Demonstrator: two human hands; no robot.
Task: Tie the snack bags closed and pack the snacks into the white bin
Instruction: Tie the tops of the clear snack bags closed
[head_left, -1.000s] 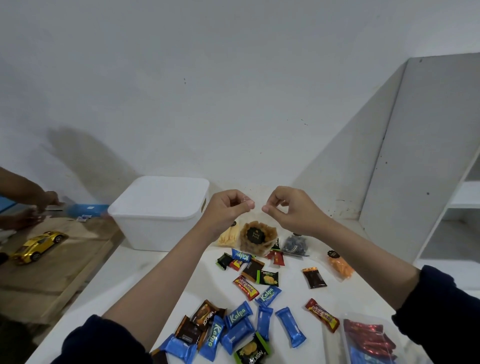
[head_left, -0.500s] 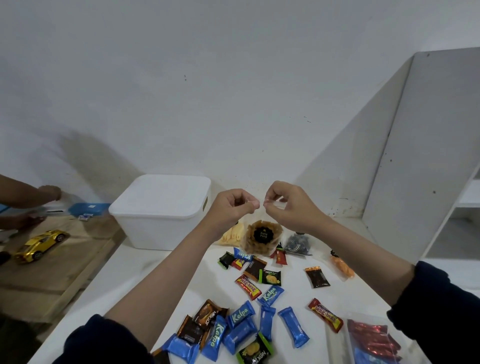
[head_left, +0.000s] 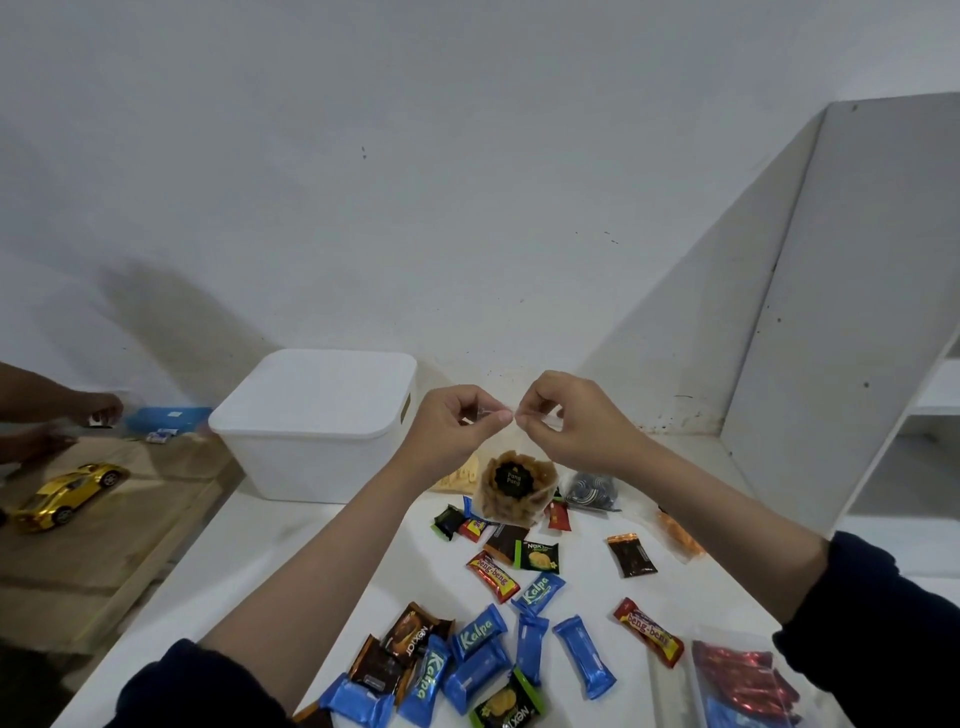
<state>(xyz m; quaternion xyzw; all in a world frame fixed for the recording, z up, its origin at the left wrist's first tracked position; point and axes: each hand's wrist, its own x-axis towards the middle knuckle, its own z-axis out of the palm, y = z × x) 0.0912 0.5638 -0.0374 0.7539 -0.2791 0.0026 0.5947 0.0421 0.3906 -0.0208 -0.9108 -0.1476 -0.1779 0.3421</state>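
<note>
L hand (head_left: 457, 423) & R hand (head_left: 569, 421) raised over the surface (head_left: 270, 540), fingertips nearly touching, both pinching the clear top of the snack bag (head_left: 514, 491). Bag hangs below them w/ brown snacks inside & a black round label; can't tell if its bottom touches the surface. White bin (head_left: 317, 423) sits left of the hands, lid on. Loose wrapped snacks (head_left: 519, 623) scattered on the surface nearer the person. Gold toy car (head_left: 65, 496) far left on a wooden board.
</note>
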